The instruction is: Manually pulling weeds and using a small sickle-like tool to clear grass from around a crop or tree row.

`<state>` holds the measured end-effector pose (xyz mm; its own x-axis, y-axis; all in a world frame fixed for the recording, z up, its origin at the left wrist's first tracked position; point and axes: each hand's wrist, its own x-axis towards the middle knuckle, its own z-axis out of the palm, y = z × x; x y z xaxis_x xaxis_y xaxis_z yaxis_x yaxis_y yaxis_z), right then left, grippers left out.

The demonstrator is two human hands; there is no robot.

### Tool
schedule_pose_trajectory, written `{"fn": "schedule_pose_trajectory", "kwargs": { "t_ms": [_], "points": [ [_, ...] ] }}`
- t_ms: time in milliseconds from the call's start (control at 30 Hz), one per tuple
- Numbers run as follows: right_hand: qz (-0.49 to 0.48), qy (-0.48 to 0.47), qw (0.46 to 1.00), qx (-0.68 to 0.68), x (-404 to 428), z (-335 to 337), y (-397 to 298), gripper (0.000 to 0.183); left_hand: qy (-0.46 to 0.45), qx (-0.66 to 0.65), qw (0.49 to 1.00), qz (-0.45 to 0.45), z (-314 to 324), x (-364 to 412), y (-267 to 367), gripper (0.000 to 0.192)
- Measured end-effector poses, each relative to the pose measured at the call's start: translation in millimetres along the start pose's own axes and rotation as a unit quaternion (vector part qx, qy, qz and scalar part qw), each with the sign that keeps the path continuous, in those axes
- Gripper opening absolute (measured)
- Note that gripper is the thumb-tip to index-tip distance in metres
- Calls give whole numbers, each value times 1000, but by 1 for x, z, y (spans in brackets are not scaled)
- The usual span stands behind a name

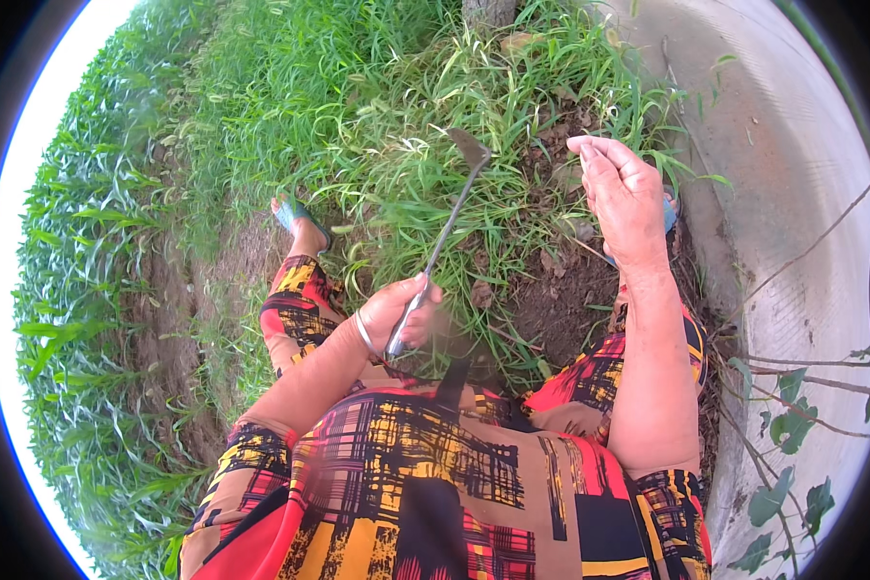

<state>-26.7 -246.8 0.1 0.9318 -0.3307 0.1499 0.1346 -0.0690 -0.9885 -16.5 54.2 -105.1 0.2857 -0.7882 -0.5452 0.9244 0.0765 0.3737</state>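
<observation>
My left hand (pixel 404 317) grips the handle of a small hand hoe (pixel 451 220), with a bracelet around the wrist. The hoe's thin metal shaft slants up and right. Its flat, dull blade (pixel 468 148) is over the grass, and I cannot tell whether it touches it. To the right, my right hand (pixel 622 199) is raised, fingers curled and thumb pressed to the index finger. Nothing shows in that hand. Under and beyond the hoe grows long green grass (pixel 406 188), with bare dark soil (pixel 562 312) between my legs.
A pale concrete strip (pixel 783 181) runs along the right side. Thin leafy branches (pixel 790 420) reach over it at lower right. Tall leafy crop plants (pixel 94 290) line the left beyond a dirt strip (pixel 170 348). A tree trunk base (pixel 489 11) stands at the top.
</observation>
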Motion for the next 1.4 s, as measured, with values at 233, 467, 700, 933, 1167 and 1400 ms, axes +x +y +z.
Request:
{"fn": "schedule_pose_trajectory", "kwargs": {
  "t_ms": [233,467,700,933,1167,1400],
  "points": [
    [-33,-12,997,-75,-4,0,1,19,274,104,944,-154,-26,27,-41,31],
    [-18,4,997,-69,-8,-7,-1,18,339,507,792,-4,-38,22,-30,16],
    [-1,6,1000,-19,-2,0,2,17,349,616,674,209,-47,74,-13,25],
    [-44,-18,990,-133,-8,6,0,18,238,686,684,-78,-43,7,-74,33],
    [-18,-3,996,-82,-8,6,-3,17,347,544,755,119,-43,34,-2,29],
    [-36,-17,990,-136,-10,13,-5,17,100,647,708,264,-106,67,-76,24]
  ]
}}
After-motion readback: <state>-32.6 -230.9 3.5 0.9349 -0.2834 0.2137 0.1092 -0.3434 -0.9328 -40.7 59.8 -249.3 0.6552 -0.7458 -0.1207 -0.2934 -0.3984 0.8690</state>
